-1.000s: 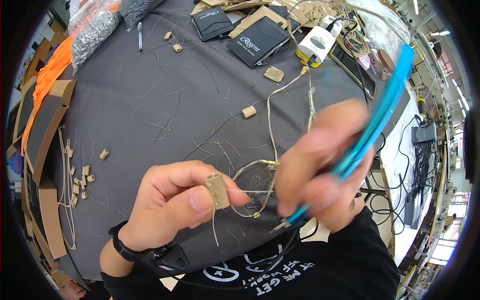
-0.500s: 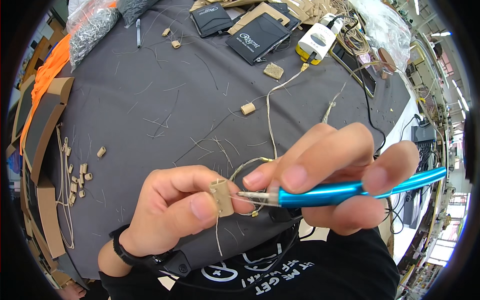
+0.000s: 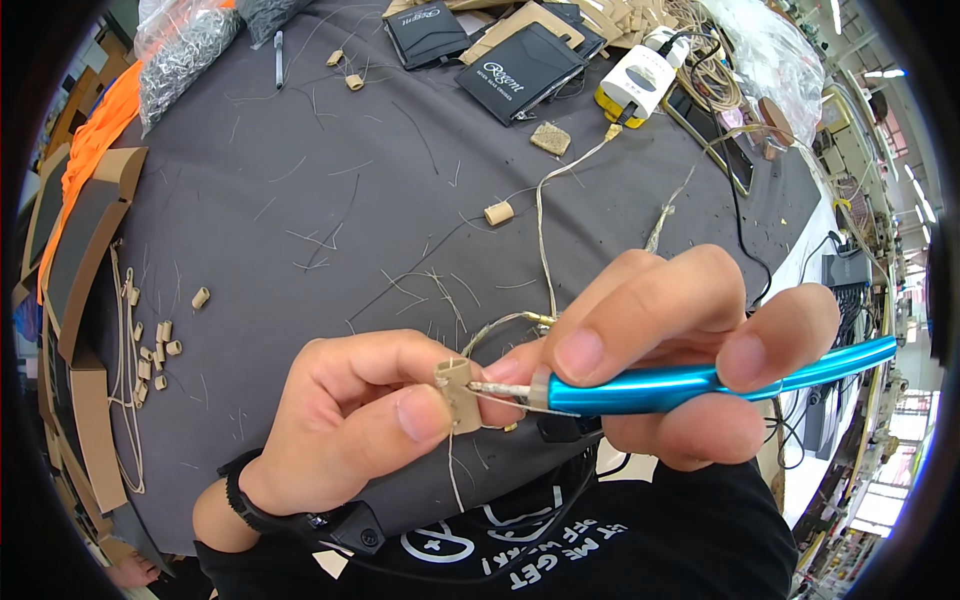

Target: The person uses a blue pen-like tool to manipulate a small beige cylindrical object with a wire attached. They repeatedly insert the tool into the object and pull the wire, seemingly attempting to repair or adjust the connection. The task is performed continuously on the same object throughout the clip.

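Between the thumb and forefinger of my left hand (image 3: 365, 410) is a small beige leather-like loop (image 3: 458, 400), standing upright. A pale thread (image 3: 457, 480) hangs from its lower edge. My right hand (image 3: 680, 350) grips a pen-like tool with a shiny blue handle (image 3: 640, 390), thumb and fingers wrapped about it. Its thin metal tip (image 3: 495, 388) points left and meets the loop's right side, as far as I can see. A fine strand runs along beneath the tip. My left forefinger's end lies behind the loop and tip.
Several similar beige loops (image 3: 160, 350) lie at left beside looped cords (image 3: 122, 370). Thread scraps litter the dark cloth (image 3: 330, 170). Farther off are black card wallets (image 3: 522, 72), a white adapter (image 3: 636, 82) with a cable, a phone (image 3: 735, 160) and a bag of metal pieces (image 3: 190, 65).
My left hand and the loop have shifted slightly right. The tool's tip, apart from the loop's face before, now meets it; the blue handle has moved a little left.
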Demonstrator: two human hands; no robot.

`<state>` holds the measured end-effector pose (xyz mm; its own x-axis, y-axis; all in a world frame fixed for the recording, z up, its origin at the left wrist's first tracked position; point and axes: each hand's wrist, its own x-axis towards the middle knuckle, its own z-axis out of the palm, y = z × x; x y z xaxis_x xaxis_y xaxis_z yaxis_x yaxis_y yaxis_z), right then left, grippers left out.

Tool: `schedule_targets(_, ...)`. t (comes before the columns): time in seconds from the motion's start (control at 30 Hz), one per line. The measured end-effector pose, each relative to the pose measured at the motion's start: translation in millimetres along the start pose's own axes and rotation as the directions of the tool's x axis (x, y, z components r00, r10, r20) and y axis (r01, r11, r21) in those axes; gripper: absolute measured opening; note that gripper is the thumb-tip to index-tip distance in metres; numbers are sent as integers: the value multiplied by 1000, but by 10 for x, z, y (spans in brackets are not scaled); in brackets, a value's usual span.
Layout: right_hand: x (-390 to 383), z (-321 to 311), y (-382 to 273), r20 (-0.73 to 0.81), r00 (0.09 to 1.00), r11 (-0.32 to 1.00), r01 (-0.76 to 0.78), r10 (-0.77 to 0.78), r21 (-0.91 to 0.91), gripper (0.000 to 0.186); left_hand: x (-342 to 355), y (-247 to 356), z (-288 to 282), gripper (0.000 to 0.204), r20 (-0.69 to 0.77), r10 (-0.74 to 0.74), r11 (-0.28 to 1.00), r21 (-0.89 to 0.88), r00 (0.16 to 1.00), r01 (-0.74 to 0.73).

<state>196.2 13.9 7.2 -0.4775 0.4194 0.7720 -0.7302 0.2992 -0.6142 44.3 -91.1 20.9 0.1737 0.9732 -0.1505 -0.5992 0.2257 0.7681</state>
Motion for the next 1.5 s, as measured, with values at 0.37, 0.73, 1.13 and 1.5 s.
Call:
schedule_targets(0.37, 8, -16, -38, 30, 999, 998, -40, 42, -55, 26, -11, 2, 6, 27, -11, -8, 1000, 2, 1000, 8)
schedule_targets(0.73, 27, -62, -15, 103, 994, 999, -28, 29, -17, 26, -19, 5, 3, 28, -27, -18, 1000, 23, 999, 18)
schedule_targets(1.13, 16, -88, -63, 73, 995, 998, -62, 62, -10, 26, -8, 1, -9, 29, -37, -12, 998, 55, 999, 14)
schedule_targets(1.5, 20, 12, 21, -13, 999, 997, 42, -41, 57, 23, -9, 12, -9, 30, -64, -51, 997, 55, 997, 54)
